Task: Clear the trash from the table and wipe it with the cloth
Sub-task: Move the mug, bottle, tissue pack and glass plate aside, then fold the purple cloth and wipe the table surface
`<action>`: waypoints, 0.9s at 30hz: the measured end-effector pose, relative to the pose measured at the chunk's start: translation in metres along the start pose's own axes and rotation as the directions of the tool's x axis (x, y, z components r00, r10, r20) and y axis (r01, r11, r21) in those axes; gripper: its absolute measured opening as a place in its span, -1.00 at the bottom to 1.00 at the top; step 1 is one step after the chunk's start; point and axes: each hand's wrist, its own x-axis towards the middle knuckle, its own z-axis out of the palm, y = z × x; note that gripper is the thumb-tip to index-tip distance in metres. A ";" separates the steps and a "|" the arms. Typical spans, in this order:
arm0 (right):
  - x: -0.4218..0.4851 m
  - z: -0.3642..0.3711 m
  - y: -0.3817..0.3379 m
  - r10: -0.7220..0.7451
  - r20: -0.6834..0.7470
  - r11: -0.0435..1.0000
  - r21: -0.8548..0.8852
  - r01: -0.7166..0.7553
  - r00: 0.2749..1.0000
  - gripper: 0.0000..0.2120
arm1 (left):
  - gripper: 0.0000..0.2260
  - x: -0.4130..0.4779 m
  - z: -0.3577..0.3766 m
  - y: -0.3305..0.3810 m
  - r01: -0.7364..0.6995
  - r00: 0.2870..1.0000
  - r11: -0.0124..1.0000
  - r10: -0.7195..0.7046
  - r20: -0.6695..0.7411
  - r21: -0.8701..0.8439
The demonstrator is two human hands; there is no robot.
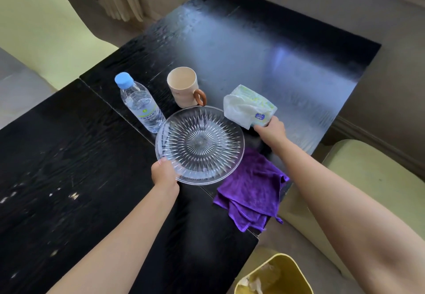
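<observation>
My left hand grips the near left rim of a clear cut-glass plate over the black table. My right hand holds the near end of a soft tissue pack, white tissue sticking out of it, just right of the plate. A purple cloth lies crumpled at the table's right edge, between my forearms and partly under the plate. A yellow trash bin with crumpled paper inside stands on the floor below the table's near right corner.
A water bottle with a blue cap and a cream mug with a brown handle stand just behind the plate. Pale green chairs sit to the right and far left. The far tabletop shines with light.
</observation>
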 end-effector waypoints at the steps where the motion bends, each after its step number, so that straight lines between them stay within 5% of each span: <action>1: 0.000 -0.002 0.002 0.003 0.017 1.000 -0.014 -0.002 1.000 -0.55 | -0.70 0.000 0.001 0.000 -0.022 1.000 1.000 0.022 -0.002 0.013; 6: -0.005 -0.013 0.021 -0.022 0.099 0.986 -0.164 0.038 0.995 -0.60 | -0.38 -0.005 -0.002 0.003 -0.159 0.987 0.972 0.162 -0.006 0.171; 10: -0.011 -0.021 0.038 -0.060 0.175 0.956 -0.273 0.107 0.983 -0.62 | -0.40 -0.015 -0.004 0.002 -0.287 0.955 0.885 0.293 0.042 0.367; 15: -0.022 -0.034 0.049 -0.103 0.244 0.908 -0.374 0.191 0.964 -0.68 | -0.54 -0.051 0.015 0.002 -0.646 0.756 0.587 0.578 0.306 0.488; 18: -0.034 -0.037 0.056 -0.110 0.315 0.869 -0.429 0.245 0.943 -0.71 | -0.70 -0.075 0.040 -0.014 -0.712 0.702 0.436 0.457 0.545 0.551; 22: -0.053 -0.039 0.069 -0.093 0.376 0.824 -0.490 0.283 0.922 -0.72 | -0.79 -0.087 0.047 -0.049 -0.659 0.744 0.105 0.235 0.625 0.745; 25: -0.075 -0.040 0.078 -0.248 0.249 0.737 -0.579 0.349 0.936 -0.79 | -0.83 -0.085 0.033 -0.060 -0.664 0.720 0.091 0.346 0.601 0.742; 27: -0.096 -0.034 0.083 -0.423 0.194 0.672 -0.588 0.450 0.885 -0.80 | -0.86 -0.083 0.023 -0.062 -0.680 0.696 0.110 0.409 0.591 0.725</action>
